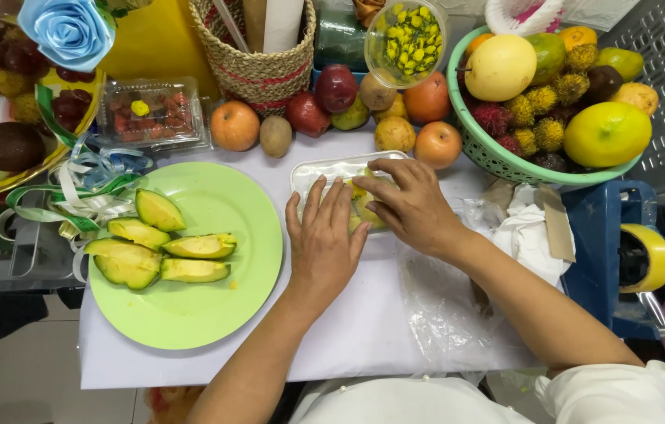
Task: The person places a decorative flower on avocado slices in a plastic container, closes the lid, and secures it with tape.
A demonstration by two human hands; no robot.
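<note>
White tray (324, 167) under both hands (364, 228), green plate (246, 259) beside

I see a shallow white foam tray (324, 169) lying flat on the white-covered table just right of the green plate. Pale yellow-green fruit slices (364, 206) lie inside it, mostly hidden under both hands.

Both bare forearms reach in from the near edge and converge toward the middle. The left hand (323, 239) lies palm down with its back to the camera, fingers straight, close together and pointing toward the far side, thumb tucked along the left. The right hand (409, 202) comes in from the right at a slant, wrist slightly bent, its knuckles raised and fingers curled downward toward the left, fingertips just beyond the left hand's fingertips. White sleeves show at the near right.
</note>
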